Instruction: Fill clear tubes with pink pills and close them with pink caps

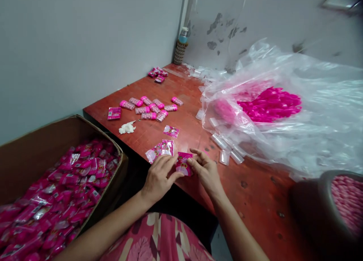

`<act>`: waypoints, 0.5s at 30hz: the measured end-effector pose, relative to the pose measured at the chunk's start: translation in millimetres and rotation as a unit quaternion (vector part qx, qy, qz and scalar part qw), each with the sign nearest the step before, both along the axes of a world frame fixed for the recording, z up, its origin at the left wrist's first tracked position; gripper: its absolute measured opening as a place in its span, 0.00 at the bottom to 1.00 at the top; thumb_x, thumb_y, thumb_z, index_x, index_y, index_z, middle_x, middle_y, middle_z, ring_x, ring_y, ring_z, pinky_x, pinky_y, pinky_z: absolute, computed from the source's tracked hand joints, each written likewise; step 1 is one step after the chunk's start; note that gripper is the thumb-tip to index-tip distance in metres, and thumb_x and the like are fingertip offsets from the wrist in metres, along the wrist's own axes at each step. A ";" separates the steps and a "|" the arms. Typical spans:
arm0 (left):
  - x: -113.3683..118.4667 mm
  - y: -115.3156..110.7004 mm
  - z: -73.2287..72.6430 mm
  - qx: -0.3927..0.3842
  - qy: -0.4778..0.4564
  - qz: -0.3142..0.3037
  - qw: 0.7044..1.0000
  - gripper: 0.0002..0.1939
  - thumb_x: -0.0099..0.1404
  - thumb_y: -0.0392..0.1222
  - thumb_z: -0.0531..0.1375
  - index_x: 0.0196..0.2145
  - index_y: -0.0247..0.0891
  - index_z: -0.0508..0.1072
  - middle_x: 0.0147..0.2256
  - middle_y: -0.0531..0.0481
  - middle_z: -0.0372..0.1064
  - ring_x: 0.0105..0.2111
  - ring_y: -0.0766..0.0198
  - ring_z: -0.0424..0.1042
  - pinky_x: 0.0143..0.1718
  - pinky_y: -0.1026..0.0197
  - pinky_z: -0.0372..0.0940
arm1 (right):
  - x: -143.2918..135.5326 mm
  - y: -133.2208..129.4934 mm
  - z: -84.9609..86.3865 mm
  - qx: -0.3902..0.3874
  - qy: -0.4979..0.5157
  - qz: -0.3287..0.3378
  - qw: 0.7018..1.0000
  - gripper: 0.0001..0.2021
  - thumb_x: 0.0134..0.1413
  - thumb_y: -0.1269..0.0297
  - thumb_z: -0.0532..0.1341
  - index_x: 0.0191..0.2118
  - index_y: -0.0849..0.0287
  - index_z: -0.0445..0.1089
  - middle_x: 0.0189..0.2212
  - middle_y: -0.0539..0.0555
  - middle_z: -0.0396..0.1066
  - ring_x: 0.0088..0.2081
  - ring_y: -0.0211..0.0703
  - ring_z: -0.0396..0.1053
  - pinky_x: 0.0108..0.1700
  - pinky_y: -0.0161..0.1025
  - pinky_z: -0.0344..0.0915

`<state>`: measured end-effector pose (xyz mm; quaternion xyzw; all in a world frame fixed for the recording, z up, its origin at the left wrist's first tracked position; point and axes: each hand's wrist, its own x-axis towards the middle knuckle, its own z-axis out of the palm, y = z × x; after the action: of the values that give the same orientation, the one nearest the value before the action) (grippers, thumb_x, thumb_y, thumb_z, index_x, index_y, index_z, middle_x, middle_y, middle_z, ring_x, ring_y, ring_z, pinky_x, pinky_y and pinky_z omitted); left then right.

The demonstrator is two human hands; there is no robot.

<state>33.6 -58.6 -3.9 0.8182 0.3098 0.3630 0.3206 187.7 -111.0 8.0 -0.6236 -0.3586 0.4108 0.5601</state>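
Between my two hands, just over the table's near edge, is a flat pink printed packet [184, 164]. My left hand [160, 176] has its thumb and fingers at the packet's left side. The thumb and fingers of my right hand [205, 170] pinch its right side. Beside my left fingers lie more pink packets [155, 152], with another packet [171, 131] a little farther off. Beyond these, a group of small clear tubes with pink caps [154, 108], filled with pink pellets, rests on the red table [187, 117].
At the left stands a cardboard box [121, 166] heaped with pink packets. A large clear plastic bag [317, 113] of pink caps covers the right side, with empty clear tubes [224, 157] by it. A dark pot [309, 200] of pink pellets stands at the right edge.
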 end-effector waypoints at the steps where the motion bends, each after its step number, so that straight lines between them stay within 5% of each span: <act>1: -0.5 1.1 2.6 -0.079 -0.022 0.003 0.997 0.21 0.57 0.44 0.58 0.48 0.38 0.65 0.41 0.45 0.69 0.41 0.58 0.66 0.44 0.57 0.60 | 0.2 0.6 0.0 0.003 0.019 0.002 1.000 0.18 0.46 0.60 0.60 0.44 0.59 0.61 0.19 0.44 0.60 0.19 0.31 0.58 0.21 0.30 0.55; 6: 1.1 5.5 3.5 -0.412 -0.092 -0.072 0.904 0.13 0.57 0.47 0.56 0.28 0.34 0.73 0.25 0.50 0.70 0.26 0.65 0.68 0.31 0.63 0.63 | -2.3 1.7 -0.3 0.005 0.054 0.036 0.998 0.17 0.45 0.63 0.61 0.43 0.60 0.61 0.18 0.43 0.58 0.19 0.30 0.55 0.21 0.29 0.53; 10: 2.4 2.9 0.0 -0.555 -0.145 -0.091 0.814 0.11 0.53 0.45 0.59 0.24 0.32 0.73 0.23 0.51 0.69 0.25 0.67 0.68 0.30 0.64 0.64 | -8.2 1.0 -5.7 0.005 -0.003 0.052 0.999 0.15 0.45 0.63 0.61 0.41 0.60 0.64 0.19 0.44 0.59 0.20 0.31 0.57 0.23 0.30 0.54; 15: -0.5 -0.5 0.0 -0.519 -0.130 -0.031 0.844 0.11 0.49 0.43 0.62 0.18 0.31 0.73 0.16 0.54 0.65 0.18 0.72 0.62 0.23 0.68 0.60 | -10.3 -10.9 -3.9 -0.019 -0.112 0.010 0.993 0.14 0.50 0.58 0.55 0.40 0.59 0.66 0.25 0.50 0.68 0.25 0.36 0.65 0.28 0.33 0.60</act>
<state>33.1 -59.1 -3.9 0.4869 0.3830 0.2417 0.7469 177.4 -122.0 4.2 -0.6727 -0.4176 0.3505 0.5002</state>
